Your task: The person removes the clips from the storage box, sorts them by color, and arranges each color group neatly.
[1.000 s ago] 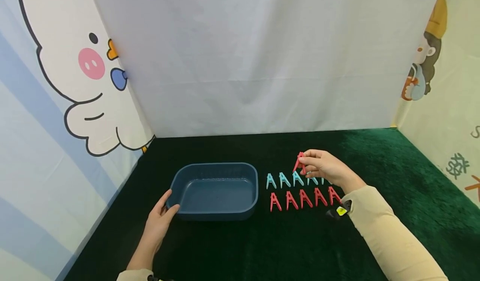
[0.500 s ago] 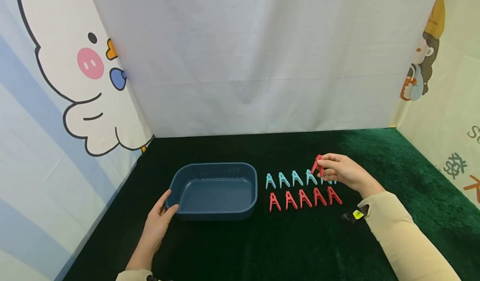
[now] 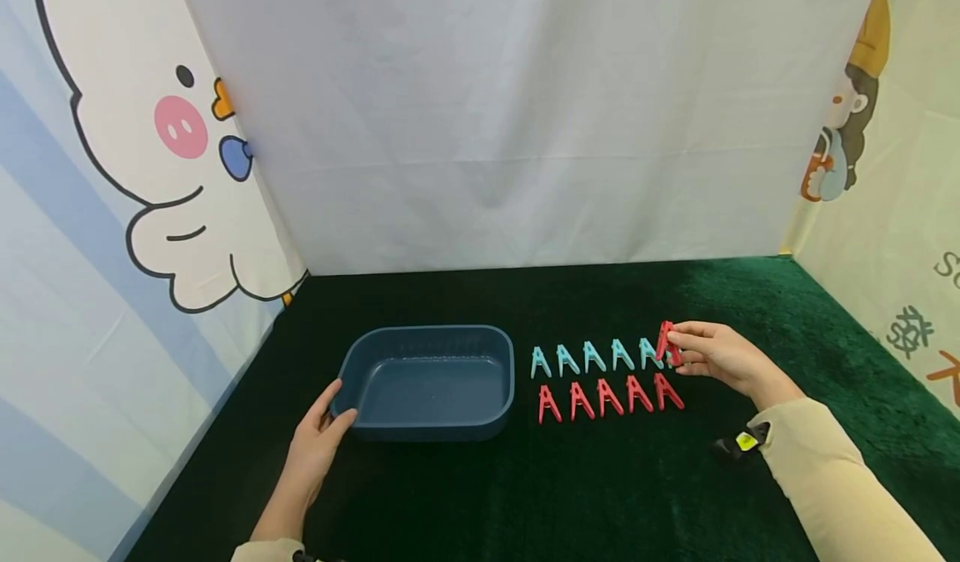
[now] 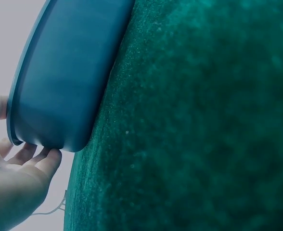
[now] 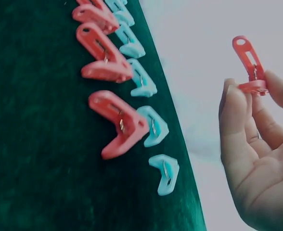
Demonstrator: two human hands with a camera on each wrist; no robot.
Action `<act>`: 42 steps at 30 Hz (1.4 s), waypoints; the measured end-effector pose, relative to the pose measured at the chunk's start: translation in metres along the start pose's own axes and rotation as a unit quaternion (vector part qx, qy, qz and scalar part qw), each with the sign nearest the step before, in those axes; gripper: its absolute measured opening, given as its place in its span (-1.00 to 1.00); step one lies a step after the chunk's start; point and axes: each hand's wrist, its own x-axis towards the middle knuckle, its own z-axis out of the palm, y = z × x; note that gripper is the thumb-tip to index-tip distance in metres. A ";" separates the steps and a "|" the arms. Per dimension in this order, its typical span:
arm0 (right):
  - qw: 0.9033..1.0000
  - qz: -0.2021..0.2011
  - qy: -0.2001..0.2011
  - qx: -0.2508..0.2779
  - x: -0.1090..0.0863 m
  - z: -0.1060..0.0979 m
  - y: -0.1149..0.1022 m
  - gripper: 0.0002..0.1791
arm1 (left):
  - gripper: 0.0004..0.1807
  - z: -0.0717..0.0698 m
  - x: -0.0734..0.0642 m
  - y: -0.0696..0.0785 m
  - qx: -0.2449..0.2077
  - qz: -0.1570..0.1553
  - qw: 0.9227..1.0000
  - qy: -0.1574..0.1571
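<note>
My right hand pinches a red clothespin between thumb and fingers, above the right end of a row of light blue clothespins. In the right wrist view this red clothespin stands up from the fingertips. In the head view it partly hides the rightmost blue one, which the right wrist view shows whole as a light blue clothespin. A row of red clothespins lies nearer to me. My left hand grips the left end of a dark blue basin, its thumb at the rim and fingers against the outer wall.
The basin stands on a dark green cloth, left of both clothespin rows. A white curtain closes off the back. Printed cloth panels rise on the left and right sides.
My right hand has moved right and slightly down with the red clothespin, along the blue row to its right end. My left hand and the basin have stayed put.
</note>
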 end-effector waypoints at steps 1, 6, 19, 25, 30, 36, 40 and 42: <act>1.000 0.001 -0.001 0.001 -0.001 -0.001 0.001 -0.73 | -0.37 0.000 0.000 0.000 0.001 0.000 1.000 0.000; 1.000 0.009 -0.001 -0.009 -0.007 -0.006 0.006 -0.61 | -0.37 0.000 0.000 -0.001 0.002 0.001 1.000 0.001; 0.997 0.045 0.015 -0.068 -0.014 -0.018 0.026 -0.34 | -0.37 0.000 0.000 0.000 0.006 0.006 1.000 0.001; 0.994 0.056 0.011 -0.094 -0.015 -0.021 0.035 -0.36 | -0.38 0.001 0.000 -0.001 0.006 0.005 1.000 0.004; 0.991 0.061 0.005 -0.119 -0.015 -0.020 0.039 -0.40 | -0.38 0.001 0.000 -0.001 0.004 0.003 1.000 0.004; 0.988 0.062 0.012 -0.143 -0.015 -0.018 0.042 -0.45 | -0.38 0.001 0.000 -0.001 0.002 0.005 1.000 0.000; 0.984 0.064 0.017 -0.163 -0.014 -0.017 0.042 -0.52 | -0.38 0.001 0.000 -0.001 0.002 0.004 1.000 0.000; 0.983 0.071 0.021 -0.168 -0.013 -0.016 0.042 -0.55 | -0.38 0.001 0.000 -0.001 0.002 0.004 1.000 0.001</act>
